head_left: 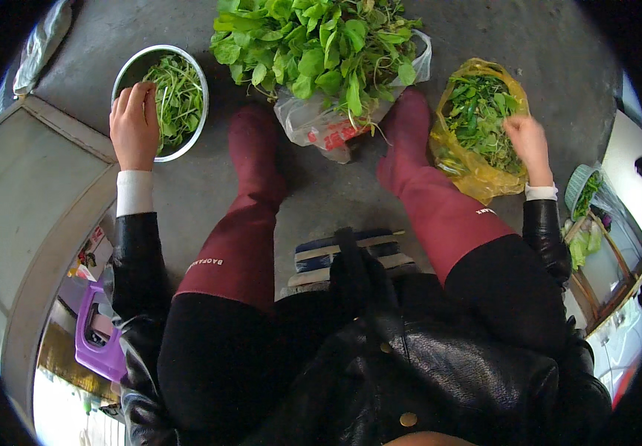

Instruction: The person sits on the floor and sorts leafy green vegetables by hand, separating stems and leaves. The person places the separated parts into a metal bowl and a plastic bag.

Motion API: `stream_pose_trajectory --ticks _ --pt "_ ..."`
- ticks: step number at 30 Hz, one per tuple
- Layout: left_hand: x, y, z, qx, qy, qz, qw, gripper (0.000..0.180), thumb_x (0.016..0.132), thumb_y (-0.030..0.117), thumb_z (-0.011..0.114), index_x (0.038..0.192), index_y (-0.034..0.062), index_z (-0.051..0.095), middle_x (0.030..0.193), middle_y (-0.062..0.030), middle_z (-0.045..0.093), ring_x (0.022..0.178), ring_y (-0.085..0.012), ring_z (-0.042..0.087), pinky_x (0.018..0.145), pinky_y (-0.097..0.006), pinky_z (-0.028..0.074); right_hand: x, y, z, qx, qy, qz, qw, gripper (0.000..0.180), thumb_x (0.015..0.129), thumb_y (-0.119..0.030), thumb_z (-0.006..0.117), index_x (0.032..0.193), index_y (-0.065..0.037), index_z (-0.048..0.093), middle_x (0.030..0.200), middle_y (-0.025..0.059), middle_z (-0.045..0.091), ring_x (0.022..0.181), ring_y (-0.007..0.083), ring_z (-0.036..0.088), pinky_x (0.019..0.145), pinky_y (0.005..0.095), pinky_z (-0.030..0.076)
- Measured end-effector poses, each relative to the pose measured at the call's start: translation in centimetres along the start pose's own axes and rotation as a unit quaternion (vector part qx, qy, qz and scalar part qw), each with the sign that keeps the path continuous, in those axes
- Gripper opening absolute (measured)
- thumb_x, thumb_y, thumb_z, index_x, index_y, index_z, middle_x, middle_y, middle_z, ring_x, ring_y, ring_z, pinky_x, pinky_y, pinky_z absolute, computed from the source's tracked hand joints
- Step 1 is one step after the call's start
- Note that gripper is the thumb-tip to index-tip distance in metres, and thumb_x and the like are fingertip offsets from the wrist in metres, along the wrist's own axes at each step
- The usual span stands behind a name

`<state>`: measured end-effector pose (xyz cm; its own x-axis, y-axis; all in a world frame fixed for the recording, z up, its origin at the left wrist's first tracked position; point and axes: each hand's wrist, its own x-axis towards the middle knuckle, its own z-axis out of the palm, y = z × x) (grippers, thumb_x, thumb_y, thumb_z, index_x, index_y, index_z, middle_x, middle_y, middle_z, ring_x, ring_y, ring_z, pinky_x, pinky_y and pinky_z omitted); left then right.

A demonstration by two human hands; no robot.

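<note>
On the left, a round metal bowl (pixel 203 111) holds picked green stems and leaves (pixel 178 100). My left hand (pixel 134 126) is over its left rim, fingers loosely bent and a little apart, with nothing plainly held. At the right lies an opened yellow plastic bag (pixel 477 171) with green leaves and trimmings (pixel 481 115) inside. By that bag's right edge is my right hand (pixel 527 145), slightly blurred, its fingers curled together; whatever they hold is hidden. A big heap of leafy greens (pixel 313 48) rests on a white plastic bag (pixel 310 123) between and beyond my boots.
My dark red boots (pixel 254 149) stand on the grey floor (pixel 321 186) either side of the white bag. A pale cabinet (pixel 31 193) and a purple plastic jug (pixel 98 342) are at the left. Far right, a small basket of greens (pixel 581 189) sits beside loose leaves.
</note>
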<state>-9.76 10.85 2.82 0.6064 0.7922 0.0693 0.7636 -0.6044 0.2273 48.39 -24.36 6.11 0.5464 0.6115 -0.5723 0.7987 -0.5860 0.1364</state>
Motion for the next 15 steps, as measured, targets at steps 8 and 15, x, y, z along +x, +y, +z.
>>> stream_pose_trajectory --ticks 8,15 --pt "-1.6 1.2 3.4 0.054 -0.057 0.032 0.996 0.051 0.089 0.01 0.062 0.139 0.0186 0.055 0.137 -0.0072 0.058 0.133 -0.0307 0.048 0.108 -0.046 0.04 1.6 -10.8 0.5 0.17 0.14 -0.267 0.938 0.016 0.089 -0.019 0.067 0.099 -0.007 0.072 0.093 0.01 0.069 0.093 0.0314 0.065 0.081 0.0415 0.051" --pt "-0.3 4.1 2.3 0.001 -0.027 0.065 0.998 0.045 0.088 0.009 0.064 0.132 0.016 0.061 0.13 -0.0082 0.062 0.127 -0.032 0.053 0.106 -0.046 0.041 7.1 -20.7 2.0 0.154 0.226 -0.401 0.874 0.015 0.085 -0.018 0.07 0.098 -0.011 0.073 0.094 0.0054 0.067 0.095 0.0289 0.061 0.086 0.0389 0.05"
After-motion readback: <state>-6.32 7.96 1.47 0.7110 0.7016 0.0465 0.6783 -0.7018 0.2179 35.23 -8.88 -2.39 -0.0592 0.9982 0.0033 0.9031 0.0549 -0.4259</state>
